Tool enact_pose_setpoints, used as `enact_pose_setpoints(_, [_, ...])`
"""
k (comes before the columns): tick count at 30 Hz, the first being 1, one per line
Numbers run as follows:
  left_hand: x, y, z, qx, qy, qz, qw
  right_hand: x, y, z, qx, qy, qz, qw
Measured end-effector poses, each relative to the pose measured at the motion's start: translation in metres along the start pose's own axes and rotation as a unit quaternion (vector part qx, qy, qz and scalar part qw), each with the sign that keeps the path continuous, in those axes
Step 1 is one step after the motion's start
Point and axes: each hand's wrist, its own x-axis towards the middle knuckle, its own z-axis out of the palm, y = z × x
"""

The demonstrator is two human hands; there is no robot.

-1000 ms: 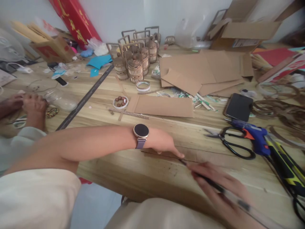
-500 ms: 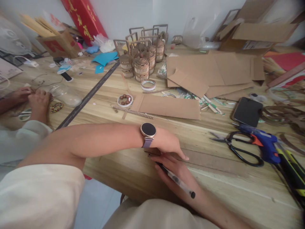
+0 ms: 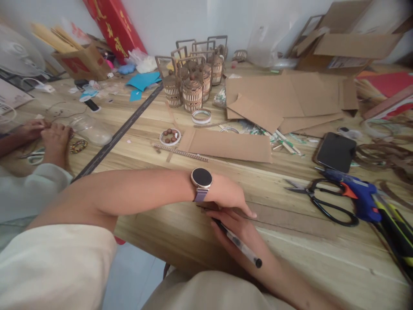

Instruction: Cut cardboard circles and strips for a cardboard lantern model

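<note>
Your left hand (image 3: 229, 192) lies palm down on flat brown cardboard strip (image 3: 290, 219), gripping nothing. Your right hand (image 3: 237, 228), just nearer you, pinches slim pen (image 3: 239, 244), barrel clear, end black. Strip runs rightward from under your hands across grained wooden counter (image 3: 155, 230). Right of hands: black-looped metal scissors (image 3: 310, 192), blue plastic glue gun (image 3: 366, 199).

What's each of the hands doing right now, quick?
Left hand: palm down on the cardboard strip, one digit extended; other fingers hidden, so open or closed can't be told.
Right hand: closed, holding a pen.
</note>
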Motion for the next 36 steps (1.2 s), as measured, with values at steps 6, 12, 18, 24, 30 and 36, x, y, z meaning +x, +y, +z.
enact_pose_setpoints(6, [0.001,0.001,-0.002,-0.018,-0.04,0.036,0.998,-0.024,0.01,-0.022,-0.037,0.011,0.024,0.999])
enact_pose_setpoints(12, [0.001,0.001,-0.002,-0.007,-0.053,0.01,0.999,-0.015,0.007,-0.014,-0.038,0.003,-0.03,0.999])
enact_pose_setpoints(18, [-0.001,0.003,-0.002,0.007,-0.041,-0.002,0.999,-0.001,0.011,0.009,-0.071,0.007,-0.066,0.995])
enact_pose_setpoints(24, [-0.012,0.012,0.001,0.162,0.031,0.127,0.978,-0.009,0.018,0.007,-0.063,0.005,-0.057,0.996])
enact_pose_setpoints(30, [-0.011,0.021,0.01,0.223,0.093,0.202,0.949,-0.016,0.016,0.015,-0.061,0.012,-0.026,0.998])
enact_pose_setpoints(36, [-0.003,0.029,0.016,0.261,0.086,0.201,0.94,-0.024,0.014,0.006,-0.024,0.004,-0.045,0.999])
